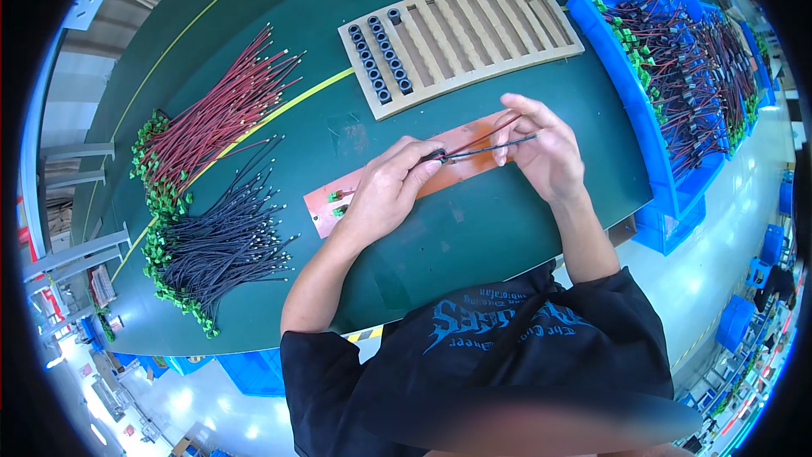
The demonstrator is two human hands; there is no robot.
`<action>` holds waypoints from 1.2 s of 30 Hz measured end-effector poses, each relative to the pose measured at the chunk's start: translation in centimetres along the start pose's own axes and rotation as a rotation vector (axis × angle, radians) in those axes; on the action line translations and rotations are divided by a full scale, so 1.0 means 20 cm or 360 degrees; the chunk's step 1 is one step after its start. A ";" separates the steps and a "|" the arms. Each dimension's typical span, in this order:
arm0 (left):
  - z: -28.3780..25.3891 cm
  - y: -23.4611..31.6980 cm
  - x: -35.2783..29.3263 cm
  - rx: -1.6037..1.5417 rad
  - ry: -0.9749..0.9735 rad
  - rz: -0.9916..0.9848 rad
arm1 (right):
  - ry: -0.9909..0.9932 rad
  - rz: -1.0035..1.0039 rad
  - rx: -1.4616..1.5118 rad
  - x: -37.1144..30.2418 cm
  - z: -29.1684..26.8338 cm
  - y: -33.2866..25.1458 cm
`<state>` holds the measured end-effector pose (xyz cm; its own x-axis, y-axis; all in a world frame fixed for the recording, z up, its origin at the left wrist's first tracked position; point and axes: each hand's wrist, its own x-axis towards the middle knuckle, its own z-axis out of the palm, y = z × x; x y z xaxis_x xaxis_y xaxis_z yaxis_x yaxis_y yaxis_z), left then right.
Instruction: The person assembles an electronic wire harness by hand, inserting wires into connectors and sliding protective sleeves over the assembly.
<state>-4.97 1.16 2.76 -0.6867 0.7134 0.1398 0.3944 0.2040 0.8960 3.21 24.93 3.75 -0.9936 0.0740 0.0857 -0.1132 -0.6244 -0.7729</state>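
My left hand (391, 190) is closed, pinching a small black cylindrical part (435, 155) between thumb and fingers. From that part a red wire (486, 137) and a black wire (492, 149) stretch rightward to my right hand (545, 152). There the right fingers are curled about the wires' far ends, with the index finger raised. Beneath both hands lies a long copper-coloured strip (457, 176), set slantwise on the table. Small green connectors (339, 211) rest near its left end, partly beside my left wrist.
A wooden slotted rack (448, 34) holds black cylindrical parts in its left slots. Bundled red wires (224, 106) and black wires (224, 237) with green connectors lie on the left of the green table (440, 271). A blue bin (630, 101) of wired assemblies stands right.
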 end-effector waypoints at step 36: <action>0.00 -0.07 -0.04 0.0183 -0.0220 0.0468 | -0.0147 0.0803 0.0555 0.07 0.08 0.06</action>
<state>-4.91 0.38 1.38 -0.4474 0.8353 0.3196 0.6346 0.0447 0.7716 1.71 23.08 3.87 -0.9195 -0.3543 -0.1704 0.3914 -0.7833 -0.4830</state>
